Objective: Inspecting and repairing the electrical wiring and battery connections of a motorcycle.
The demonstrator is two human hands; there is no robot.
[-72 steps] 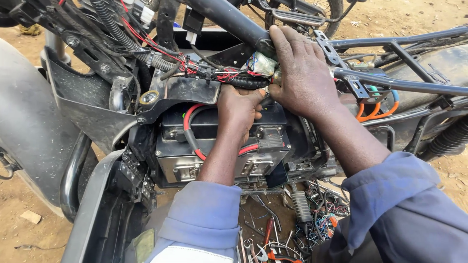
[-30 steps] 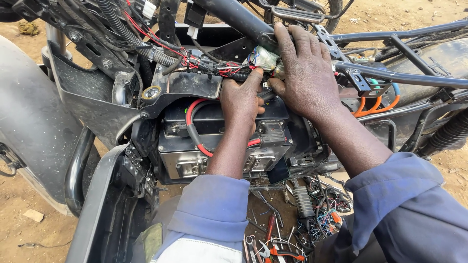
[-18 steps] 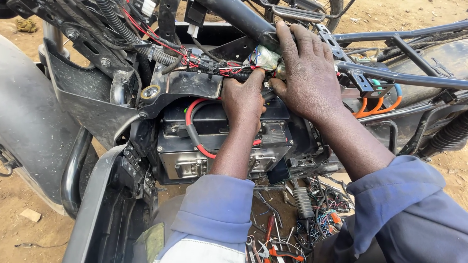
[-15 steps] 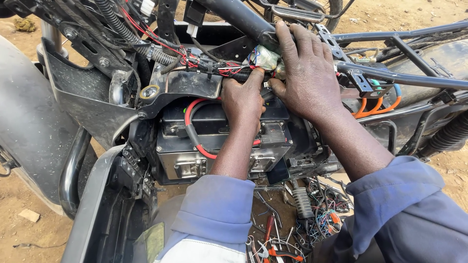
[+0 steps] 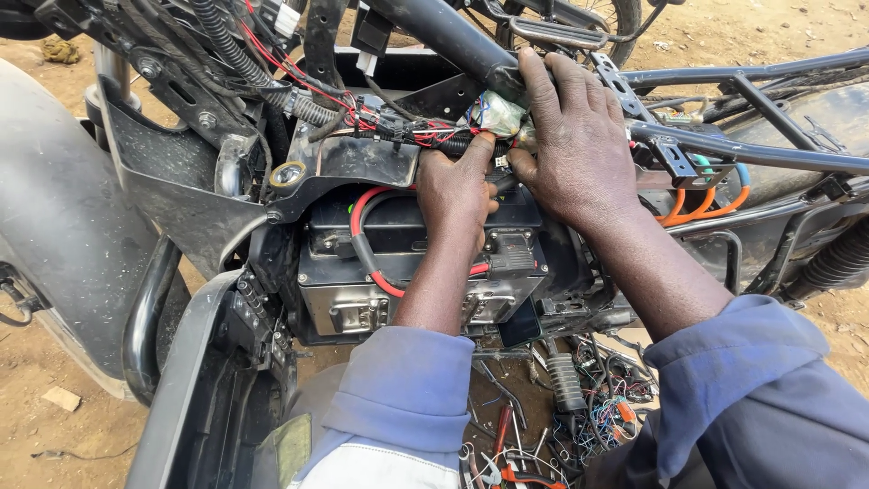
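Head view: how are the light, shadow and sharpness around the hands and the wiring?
Head view: hard daylight, sharp throughout. The left hand and right hand at the wire bundle are crisp. The black battery box below sits in shade yet stays readable. Frame tubes bow slightly toward the edges.

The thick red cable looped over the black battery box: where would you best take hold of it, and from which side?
Grip the red cable on its bare curved stretch left of the left hand, coming from above. There it arches clear of the battery box lid, so fingers can probably close around it; further right it runs under the left forearm.
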